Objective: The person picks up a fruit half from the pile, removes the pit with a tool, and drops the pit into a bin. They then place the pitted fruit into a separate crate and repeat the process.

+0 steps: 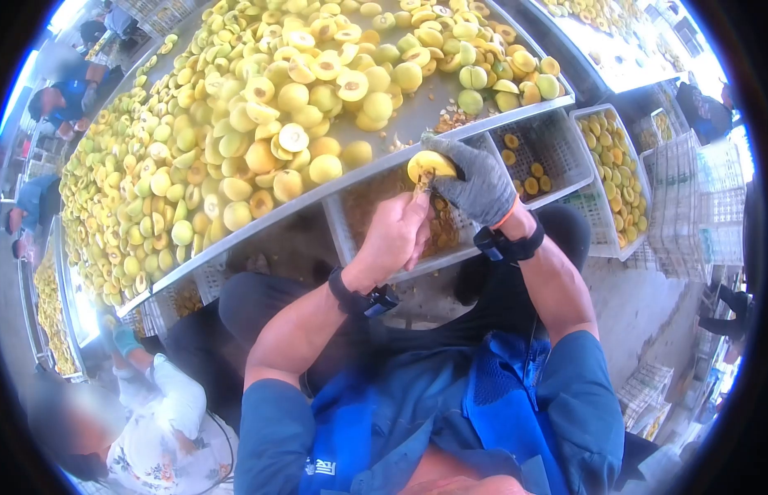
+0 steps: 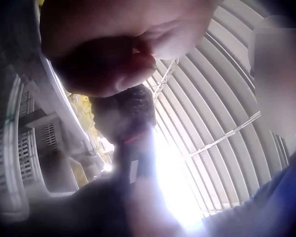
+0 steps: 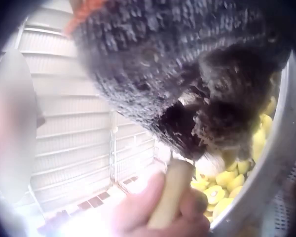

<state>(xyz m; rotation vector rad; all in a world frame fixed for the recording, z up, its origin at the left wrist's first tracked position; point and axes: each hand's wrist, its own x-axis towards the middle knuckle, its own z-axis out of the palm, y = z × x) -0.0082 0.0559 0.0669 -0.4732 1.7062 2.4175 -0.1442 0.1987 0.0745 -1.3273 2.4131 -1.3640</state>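
Observation:
My bare left hand [image 1: 396,231] grips a short tool by its pale wooden handle [image 3: 173,192]. The tool's thin metal end meets the cut face of a yellow peach half [image 1: 433,165]. My right hand [image 1: 480,180], in a grey knitted glove [image 3: 153,54], holds that half from the right side, over the table's near edge. In the left wrist view the bare fingers [image 2: 138,74] are curled close to the camera, with the gloved hand [image 2: 130,111] beyond. Glove and fingers hide most of the tool's tip.
A metal-rimmed table [image 1: 499,124] bears heaped peach halves [image 1: 235,124]. Below its edge stand crates, one with a few halves [image 1: 532,177] and another [image 1: 578,124] heaped full. Stacked white crates [image 1: 697,198] rise at right. Another person [image 1: 165,404] sits at lower left.

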